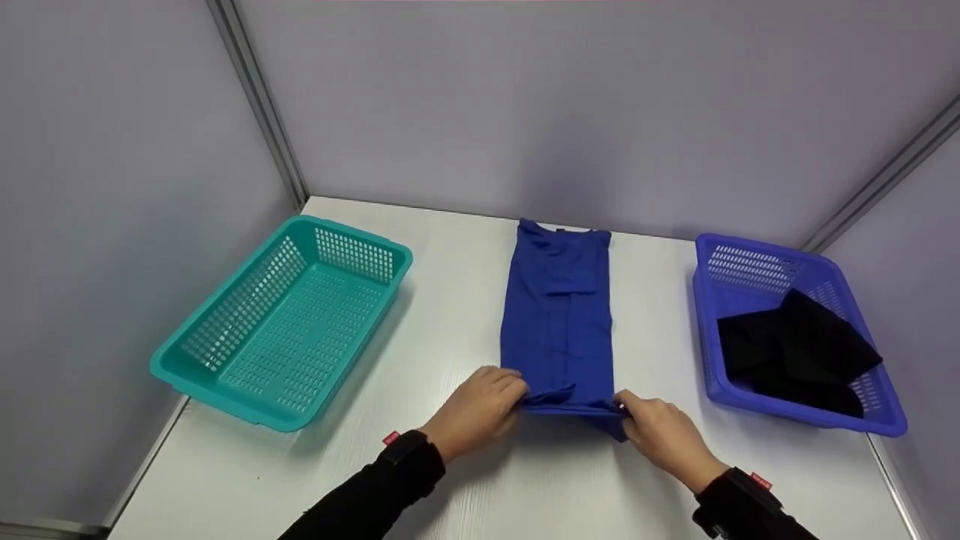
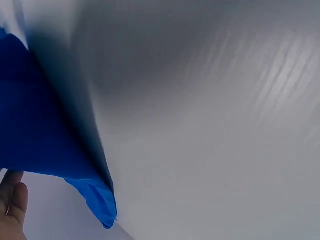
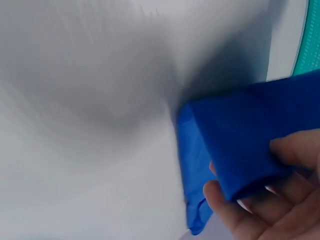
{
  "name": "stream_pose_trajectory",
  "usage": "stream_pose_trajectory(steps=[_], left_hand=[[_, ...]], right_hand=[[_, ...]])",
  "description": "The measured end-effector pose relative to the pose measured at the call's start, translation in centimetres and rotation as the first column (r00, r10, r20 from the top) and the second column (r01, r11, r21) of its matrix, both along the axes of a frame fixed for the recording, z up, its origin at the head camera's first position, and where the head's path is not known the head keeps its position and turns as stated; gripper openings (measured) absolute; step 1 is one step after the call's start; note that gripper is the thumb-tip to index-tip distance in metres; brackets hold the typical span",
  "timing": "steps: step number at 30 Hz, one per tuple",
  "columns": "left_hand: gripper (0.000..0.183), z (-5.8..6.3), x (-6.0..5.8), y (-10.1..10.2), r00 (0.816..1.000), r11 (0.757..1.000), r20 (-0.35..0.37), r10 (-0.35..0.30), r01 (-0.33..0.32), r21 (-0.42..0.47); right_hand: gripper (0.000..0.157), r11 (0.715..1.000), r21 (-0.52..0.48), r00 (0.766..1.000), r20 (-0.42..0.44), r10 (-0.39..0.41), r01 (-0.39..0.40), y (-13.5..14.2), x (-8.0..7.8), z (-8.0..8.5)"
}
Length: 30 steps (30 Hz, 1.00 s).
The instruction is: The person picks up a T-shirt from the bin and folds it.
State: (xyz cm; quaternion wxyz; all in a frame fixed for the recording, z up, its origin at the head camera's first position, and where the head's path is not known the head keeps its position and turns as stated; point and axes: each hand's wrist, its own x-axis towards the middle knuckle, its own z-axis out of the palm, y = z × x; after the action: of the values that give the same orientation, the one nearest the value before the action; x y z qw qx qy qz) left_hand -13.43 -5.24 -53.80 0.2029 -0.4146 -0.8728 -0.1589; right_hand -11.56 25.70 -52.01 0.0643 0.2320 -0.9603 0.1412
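Note:
A blue shirt lies lengthwise on the white table, folded into a long narrow strip with its neckline at the far end. My left hand pinches the left corner of its near end, and my right hand pinches the right corner. Between the hands the near edge is raised off the table, and a loose flap hangs under it by the right hand. In the right wrist view, thumb and fingers grip the blue cloth from both sides. Only some fingers show in the left wrist view, at the cloth's edge.
On the left stands a teal basket with nothing in it. A purple-blue basket on the right holds crumpled black cloth. Pale partition walls close in the table's back and sides.

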Motion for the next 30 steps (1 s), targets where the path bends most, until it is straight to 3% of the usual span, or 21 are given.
stream_pose_trajectory(steps=[4,7,10,13,15,17,19,20,21,22,24,27,28,30], left_hand=[[0.015,0.8,0.2,-0.4,0.985,0.998,0.169,-0.033,0.023,0.057],[0.019,1.4,0.5,-0.8,0.962,0.995,0.265,-0.058,0.034,0.094],[0.029,2.0,0.8,-1.2,0.935,0.986,0.336,-0.113,0.063,0.156],[0.036,2.7,1.0,-1.8,0.891,0.97,0.417,-0.181,0.091,0.226],[0.036,3.0,1.2,-2.2,0.835,0.964,0.505,-0.22,0.108,0.241],[0.036,3.2,1.1,-2.5,0.743,0.964,0.624,-0.242,0.112,0.24],[0.038,3.1,0.9,-2.6,0.637,0.97,0.735,-0.233,0.1,0.221],[0.039,3.0,0.7,-2.5,0.592,0.973,0.774,-0.224,0.087,0.215],[0.04,2.8,0.3,-2.3,0.564,0.975,0.798,-0.211,0.064,0.212],[0.041,2.5,-0.1,-2.0,0.551,0.976,0.811,-0.198,0.038,0.212],[0.041,2.1,-1.3,-1.1,0.571,0.975,0.803,-0.17,-0.024,0.223],[0.038,1.7,-3.4,0.4,0.636,0.952,0.762,-0.119,-0.144,0.269],[0.037,1.5,-4.1,0.9,0.647,0.941,0.756,-0.098,-0.189,0.283],[0.036,1.3,-5.3,1.5,0.645,0.914,0.762,-0.057,-0.274,0.3]], right_hand=[[0.024,0.996,-0.085,0.999,0.026,0.022,-0.019,0.8,0.2,0.1],[0.028,0.978,-0.19,0.995,-0.057,0.077,-0.087,1.2,0.0,0.6],[0.034,0.943,-0.258,0.974,-0.134,0.183,-0.212,1.6,0.0,1.4],[0.038,0.891,-0.292,0.938,-0.088,0.336,-0.347,2.1,0.2,2.3],[0.036,0.846,-0.341,0.895,0.033,0.446,-0.409,2.2,0.4,2.8],[0.031,0.809,-0.388,0.833,0.158,0.53,-0.441,2.2,0.4,3.0],[0.026,0.795,-0.414,0.78,0.259,0.569,-0.443,1.9,0.0,2.9],[0.023,0.801,-0.412,0.772,0.288,0.567,-0.434,1.8,-0.4,2.8],[0.021,0.816,-0.4,0.779,0.305,0.547,-0.417,1.6,-0.8,2.7],[0.021,0.836,-0.379,0.797,0.311,0.518,-0.396,1.4,-1.5,2.6],[0.019,0.884,-0.331,0.841,0.322,0.435,-0.33,1.0,-2.9,2.4],[0.02,0.938,-0.267,0.902,0.309,0.303,-0.223,0.4,-5.4,2.1],[0.02,0.947,-0.254,0.916,0.297,0.269,-0.196,0.2,-6.3,1.9],[0.021,0.96,-0.239,0.94,0.269,0.212,-0.148,-0.3,-7.9,1.5]])
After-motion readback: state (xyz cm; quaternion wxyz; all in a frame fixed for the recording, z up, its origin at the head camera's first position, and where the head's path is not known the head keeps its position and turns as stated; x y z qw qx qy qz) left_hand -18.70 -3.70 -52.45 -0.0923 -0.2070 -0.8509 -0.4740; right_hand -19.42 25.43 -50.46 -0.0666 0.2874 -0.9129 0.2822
